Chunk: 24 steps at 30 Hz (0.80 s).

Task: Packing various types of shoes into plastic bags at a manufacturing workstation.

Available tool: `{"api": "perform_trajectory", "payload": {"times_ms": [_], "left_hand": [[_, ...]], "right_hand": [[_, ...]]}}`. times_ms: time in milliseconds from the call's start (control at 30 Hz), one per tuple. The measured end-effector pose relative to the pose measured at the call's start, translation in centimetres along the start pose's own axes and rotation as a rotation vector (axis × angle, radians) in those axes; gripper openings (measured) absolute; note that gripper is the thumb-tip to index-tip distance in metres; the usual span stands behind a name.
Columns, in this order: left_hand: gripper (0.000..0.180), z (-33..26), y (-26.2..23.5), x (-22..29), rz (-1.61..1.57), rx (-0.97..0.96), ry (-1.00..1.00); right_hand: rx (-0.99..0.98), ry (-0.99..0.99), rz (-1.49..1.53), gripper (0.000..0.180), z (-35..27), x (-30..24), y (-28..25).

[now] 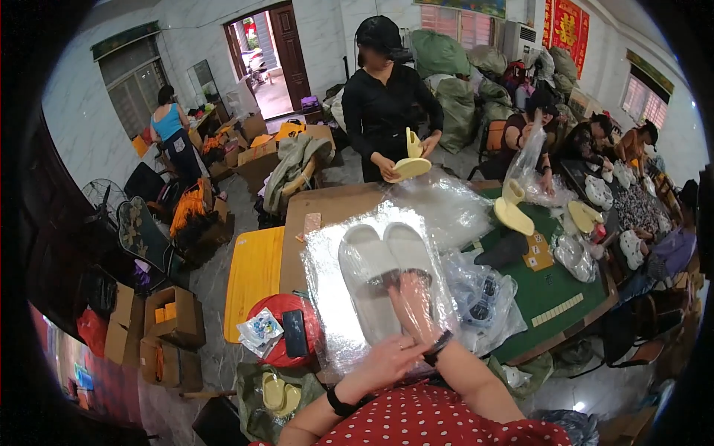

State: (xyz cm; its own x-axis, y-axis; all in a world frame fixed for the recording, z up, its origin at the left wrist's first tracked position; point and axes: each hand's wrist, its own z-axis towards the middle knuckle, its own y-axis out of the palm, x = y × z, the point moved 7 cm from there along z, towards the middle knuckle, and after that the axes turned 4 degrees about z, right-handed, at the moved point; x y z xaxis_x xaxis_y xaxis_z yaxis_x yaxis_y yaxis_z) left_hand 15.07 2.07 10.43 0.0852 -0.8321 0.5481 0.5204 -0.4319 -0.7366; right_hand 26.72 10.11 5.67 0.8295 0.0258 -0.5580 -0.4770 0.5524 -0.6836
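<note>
A pair of pale grey slippers (367, 279) lies side by side, toes away from me, inside a clear plastic bag (331, 334) on a shiny silver surface. My right hand (413, 303) reaches into the bag and grips the slippers near the inner edges of their straps; its fingertips are partly hidden. A dark band circles that wrist. Close to it, my left hand (383, 364) is at the bag's near edge, fingers together and pointing toward the right wrist. What those fingers pinch is hard to make out, but the plastic lies at them.
Left of the bag, a red round stool (303, 327) bears a black phone (295, 333) and a small packet. Bagged goods (483, 301) and a yellow slipper (515, 210) lie rightward on the green tabletop (569, 275). Across the table, a person (390, 104) holds yellow slippers (411, 165); others work at right.
</note>
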Motion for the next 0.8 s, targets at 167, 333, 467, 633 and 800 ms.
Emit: {"api": "perform_trajectory", "payload": {"times_ms": [167,333,467,633,800], "left_hand": [[0.036,-1.5,-3.0,-3.8,0.193,0.141,-0.091],[0.054,-4.7,-5.5,-4.8,0.201,0.201,-0.371],[0.065,-10.2,-5.1,-8.8,0.158,0.371,-0.677],[0.07,-11.9,-3.1,-12.2,-0.01,0.361,-1.049],[0.081,-11.3,-2.6,-11.6,-0.051,0.502,-0.951]], "right_hand": [[0.041,-0.083,0.089,0.033,1.4,-0.3,1.9],[-0.228,-0.274,0.22,0.046,-5.6,-2.5,-1.8],[-0.609,0.017,0.63,0.024,-10.5,0.6,-6.8],[-0.136,0.45,0.398,0.019,-9.0,9.0,-11.3],[-0.174,0.472,0.436,0.04,-6.1,9.7,-8.8]]}}
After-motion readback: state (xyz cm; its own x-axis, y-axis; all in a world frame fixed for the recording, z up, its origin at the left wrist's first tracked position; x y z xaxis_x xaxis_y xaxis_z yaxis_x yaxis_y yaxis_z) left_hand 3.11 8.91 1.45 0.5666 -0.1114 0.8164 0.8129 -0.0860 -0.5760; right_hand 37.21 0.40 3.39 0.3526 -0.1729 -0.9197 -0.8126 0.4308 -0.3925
